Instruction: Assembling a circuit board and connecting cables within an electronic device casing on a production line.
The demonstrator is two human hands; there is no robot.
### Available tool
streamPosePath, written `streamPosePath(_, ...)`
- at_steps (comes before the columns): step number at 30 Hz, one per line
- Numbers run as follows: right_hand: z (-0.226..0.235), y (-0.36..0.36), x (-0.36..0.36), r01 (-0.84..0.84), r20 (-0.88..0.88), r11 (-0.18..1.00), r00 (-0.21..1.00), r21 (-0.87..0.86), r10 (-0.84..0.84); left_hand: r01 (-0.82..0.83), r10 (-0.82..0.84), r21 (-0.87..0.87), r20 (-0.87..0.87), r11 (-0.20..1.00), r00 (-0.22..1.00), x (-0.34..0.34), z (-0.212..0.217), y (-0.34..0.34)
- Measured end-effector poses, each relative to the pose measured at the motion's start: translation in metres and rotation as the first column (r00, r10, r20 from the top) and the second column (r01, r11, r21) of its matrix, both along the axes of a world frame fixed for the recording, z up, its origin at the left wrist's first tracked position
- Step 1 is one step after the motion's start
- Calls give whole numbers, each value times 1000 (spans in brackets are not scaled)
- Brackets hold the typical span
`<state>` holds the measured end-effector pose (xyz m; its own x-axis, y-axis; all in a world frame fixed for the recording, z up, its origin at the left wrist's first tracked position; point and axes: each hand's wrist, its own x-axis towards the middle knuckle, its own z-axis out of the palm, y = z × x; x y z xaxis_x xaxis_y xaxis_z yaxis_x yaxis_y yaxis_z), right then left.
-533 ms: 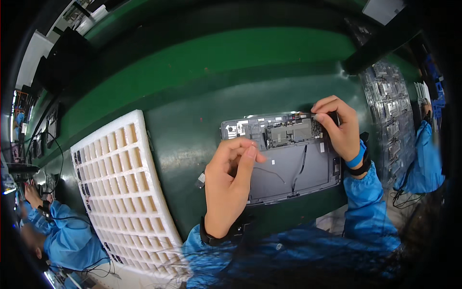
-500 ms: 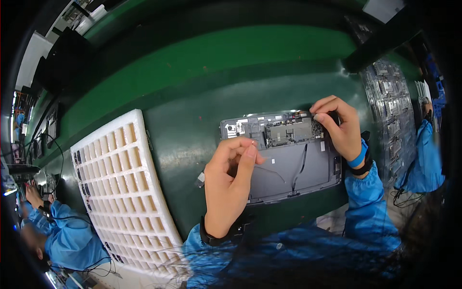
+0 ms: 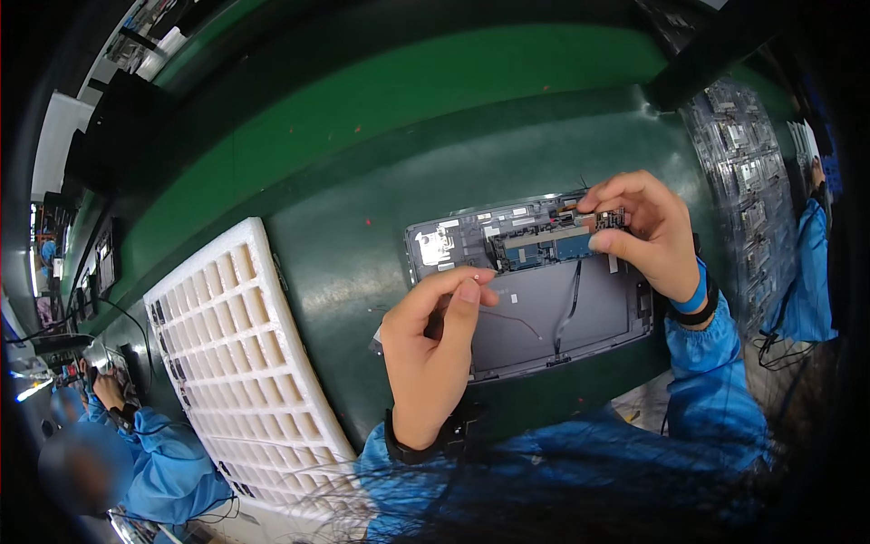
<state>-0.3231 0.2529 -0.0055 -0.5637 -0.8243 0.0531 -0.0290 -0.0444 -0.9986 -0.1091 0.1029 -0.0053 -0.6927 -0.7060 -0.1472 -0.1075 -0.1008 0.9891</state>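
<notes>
Green bench (image 3: 362, 236), left hand (image 3: 435, 349) pinching something tiny (indistinct), right hand (image 3: 648, 231) pinching circuit board (image 3: 603, 219).

Small shifts of both hands over the opened tablet

The left hand (image 3: 433, 358) has barely moved: half a second ago its fingertips rested at the tablet's (image 3: 544, 317) left edge, and now they lie a touch further toward 3 o'clock, the fingers (image 3: 464, 288) pinched closer together over the grey back plate beside the thin red wire (image 3: 512, 319). The right hand (image 3: 645, 234) has slid slightly toward 9 o'clock along the top edge, its fingers now curled tighter around a small part at the circuit board's (image 3: 553, 243) right end, near the upper right corner. The view itself has dipped a little, so the tablet sits marginally lower in the picture.
</notes>
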Motion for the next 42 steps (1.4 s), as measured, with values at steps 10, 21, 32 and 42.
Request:
streamPosePath(10, -9, 9, -3, -117, -31, 989, 992, 95, 120, 32, -13, -184, 104, 982, 994, -5, -1, 3)
streamPosePath(21, -12, 7, -2, 63, 120, 997, 991, -32, -59, -25, 51, -298, 79, 954, 996, -8, -11, 5)
streamPosePath(32, -11, 8, -1, 24, 121, 1000, 992, -20, -21, -2, 30, -264, 104, 965, 994, -11, -5, 7)
streamPosePath(42, -11, 9, -2, 37, 110, 999, 993, 22, -39, 34, 27, -439, 131, 898, 991, -13, -9, 8)
